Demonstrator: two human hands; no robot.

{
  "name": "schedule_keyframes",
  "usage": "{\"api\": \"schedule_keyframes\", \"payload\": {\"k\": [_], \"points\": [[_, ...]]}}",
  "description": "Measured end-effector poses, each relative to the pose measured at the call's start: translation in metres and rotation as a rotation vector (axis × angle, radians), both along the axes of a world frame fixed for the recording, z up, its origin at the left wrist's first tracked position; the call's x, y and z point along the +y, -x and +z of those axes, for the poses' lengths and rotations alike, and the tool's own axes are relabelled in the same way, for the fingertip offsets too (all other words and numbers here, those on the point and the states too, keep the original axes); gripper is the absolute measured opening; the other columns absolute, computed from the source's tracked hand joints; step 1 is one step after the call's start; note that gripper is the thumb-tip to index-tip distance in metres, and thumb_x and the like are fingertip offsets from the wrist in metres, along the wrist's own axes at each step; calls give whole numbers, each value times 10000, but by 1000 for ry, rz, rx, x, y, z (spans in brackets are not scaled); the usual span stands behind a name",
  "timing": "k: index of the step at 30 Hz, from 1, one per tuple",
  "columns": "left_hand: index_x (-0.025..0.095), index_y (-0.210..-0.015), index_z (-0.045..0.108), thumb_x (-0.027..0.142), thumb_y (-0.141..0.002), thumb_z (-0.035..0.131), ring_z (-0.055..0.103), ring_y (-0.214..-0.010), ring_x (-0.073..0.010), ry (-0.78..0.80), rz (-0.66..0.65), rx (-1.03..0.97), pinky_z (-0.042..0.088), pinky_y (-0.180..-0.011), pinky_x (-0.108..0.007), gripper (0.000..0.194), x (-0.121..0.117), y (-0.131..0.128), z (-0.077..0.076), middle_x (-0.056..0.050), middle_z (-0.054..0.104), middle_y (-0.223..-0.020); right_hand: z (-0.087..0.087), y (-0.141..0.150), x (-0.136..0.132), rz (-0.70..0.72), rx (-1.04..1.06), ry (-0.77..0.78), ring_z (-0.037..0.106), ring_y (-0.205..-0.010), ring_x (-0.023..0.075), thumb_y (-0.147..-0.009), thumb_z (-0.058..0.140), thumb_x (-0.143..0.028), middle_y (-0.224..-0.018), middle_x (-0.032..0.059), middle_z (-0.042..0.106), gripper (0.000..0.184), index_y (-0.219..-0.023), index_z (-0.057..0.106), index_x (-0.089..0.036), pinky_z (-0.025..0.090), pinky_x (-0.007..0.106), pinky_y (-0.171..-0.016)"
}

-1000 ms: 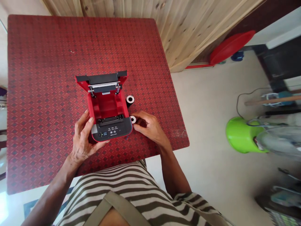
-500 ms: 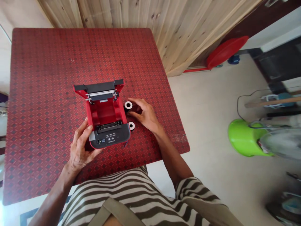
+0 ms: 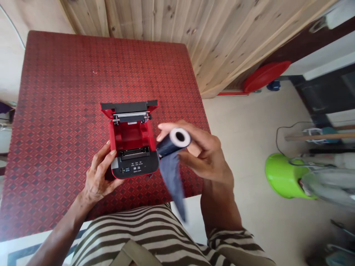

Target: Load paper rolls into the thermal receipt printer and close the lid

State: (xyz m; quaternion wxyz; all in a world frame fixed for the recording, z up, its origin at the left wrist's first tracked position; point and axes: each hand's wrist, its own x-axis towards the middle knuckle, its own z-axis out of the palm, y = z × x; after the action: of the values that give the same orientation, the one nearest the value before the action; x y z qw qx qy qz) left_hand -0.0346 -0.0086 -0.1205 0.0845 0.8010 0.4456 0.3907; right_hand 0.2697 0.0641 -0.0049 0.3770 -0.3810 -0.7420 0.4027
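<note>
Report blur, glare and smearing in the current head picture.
Head view: the dark blue roll with a white end and its loose strip are blurred, the right hand slightly so; the red and black plastic printer is fairly crisp. Head view, edges: dark clutter at lower right is smeared; glare washes the lower left of the red patterned table.

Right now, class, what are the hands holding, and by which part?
Right hand: dark roll, around its side. Left hand: red printer, by its near left corner.

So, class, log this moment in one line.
left hand: holding red printer | right hand: holding dark roll, strip dangling | lid: open
</note>
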Motion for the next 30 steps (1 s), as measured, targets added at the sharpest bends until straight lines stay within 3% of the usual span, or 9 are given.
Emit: {"api": "schedule_keyframes", "payload": {"k": [3, 6, 9, 13, 17, 23, 27, 30], "points": [[242, -1681, 332, 482, -935, 788, 583, -1479, -333, 8, 6, 6, 626, -1104, -444, 907, 0, 0, -1, -197, 504, -1641, 11, 31, -2, 37, -386, -234, 707, -1092, 239, -1058, 656, -250, -1238, 88, 774, 315, -1372, 660, -224, 600, 419, -981], [267, -1684, 318, 478, -930, 793, 611, -1448, -338, 9, 19, 12, 642, -1077, -461, 916, 0, -1, -1, -198, 515, -1631, 6, 64, 3, 68, -741, -357, 695, -1030, 238, -1064, 569, -109, -1102, 107, 792, 192, -1181, 707, -173, 596, 357, -859], [287, -1689, 301, 458, -922, 807, 617, -1441, -337, 11, 11, 6, 651, -1064, -465, 934, 0, -1, 0, -198, 509, -1633, 1, 87, 11, 90, -950, -325, 705, -997, 242, -1059, 537, -71, -1044, 127, 792, 210, -1094, 725, -157, 554, 320, -735], [265, -1690, 303, 464, -914, 812, 600, -1455, -345, 12, -3, -7, 644, -1085, -473, 950, 1, -1, 0, -215, 498, -1632, -1, 101, 25, 161, -1067, -188, 753, -976, 259, -1056, 502, -50, -1045, 154, 814, 258, -1101, 742, -134, 529, 336, -702], [281, -1693, 297, 479, -938, 783, 619, -1431, -339, 21, 3, 9, 663, -1039, -462, 920, 1, -1, 0, -203, 510, -1619, -4, 105, 35, 206, -1100, -119, 786, -890, 262, -1058, 462, -46, -1048, 165, 825, 321, -1113, 763, -145, 525, 348, -687], [268, -1687, 318, 467, -938, 784, 637, -1401, -330, 26, -8, -1, 669, -1008, -424, 904, 1, -1, 3, -207, 504, -1615, -1, 94, 31, 205, -1028, -83, 792, -939, 261, -1070, 468, -66, -1148, 142, 813, 324, -1234, 740, -134, 570, 360, -730], [276, -1692, 303, 449, -928, 798, 605, -1438, -339, 33, -7, 8, 659, -1027, -436, 927, 2, -1, 4, -203, 493, -1625, 3, 65, 19, 221, -719, -171, 761, -1083, 225, -1061, 491, -40, -1272, 92, 791, 354, -1293, 720, -179, 611, 388, -940], [292, -1692, 299, 486, -922, 795, 602, -1432, -340, 41, -13, 9, 650, -1036, -469, 936, 2, -1, 6, -197, 483, -1634, 3, 47, 7, 269, -498, -256, 712, -1113, 226, -1088, 570, -184, -1248, 75, 787, 270, -1316, 714, -211, 605, 444, -1026]]}}
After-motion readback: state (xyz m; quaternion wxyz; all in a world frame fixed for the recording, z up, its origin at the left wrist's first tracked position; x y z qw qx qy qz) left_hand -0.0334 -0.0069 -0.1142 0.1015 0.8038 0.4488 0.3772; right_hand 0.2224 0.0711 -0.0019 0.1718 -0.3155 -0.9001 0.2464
